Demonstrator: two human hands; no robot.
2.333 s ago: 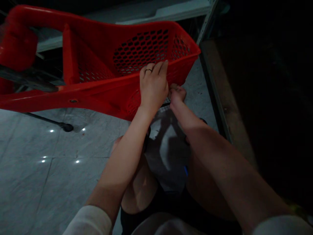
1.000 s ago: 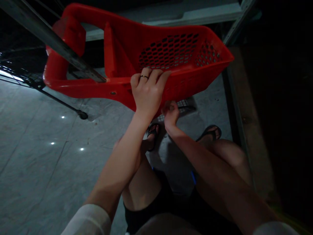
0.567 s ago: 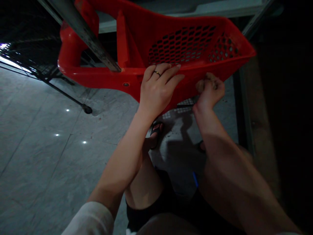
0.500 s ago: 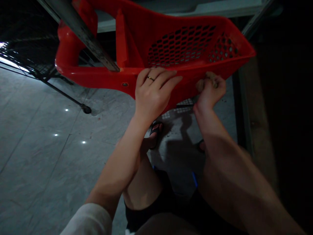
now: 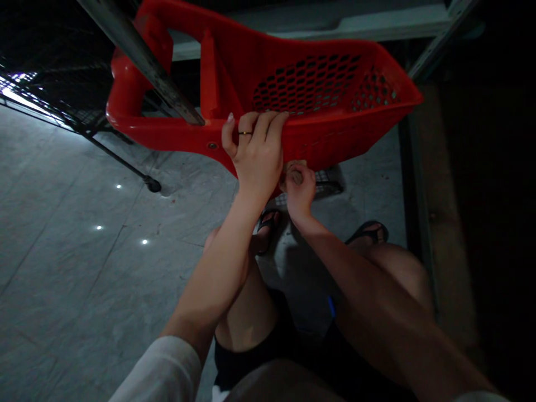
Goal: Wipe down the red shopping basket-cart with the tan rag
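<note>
A red plastic basket (image 5: 335,131) with honeycomb holes and a looped handle hangs tilted in front of me. My left hand (image 5: 257,148), with a ring on one finger, is curled over its near rim. Below and to the right, my right hand (image 5: 300,187) pinches a crumpled tan cloth (image 5: 296,174) against the basket's lower outer side. Part of the cloth is hidden by the fingers. A worn metal bar (image 5: 154,72) meets the basket's rim left of my left hand.
Black wire racking (image 5: 50,106) stands at the upper left, with a leg ending in a round foot (image 5: 151,183) on the grey tiled floor (image 5: 75,268). A pale shelf edge (image 5: 389,25) runs behind the basket. My sandalled feet are below; a beam (image 5: 444,223) lies at right.
My right hand has moved left and down along the basket's side with the cloth. My left hand's fingers have bent more over the rim. The basket's right end has shifted slightly left and down.
</note>
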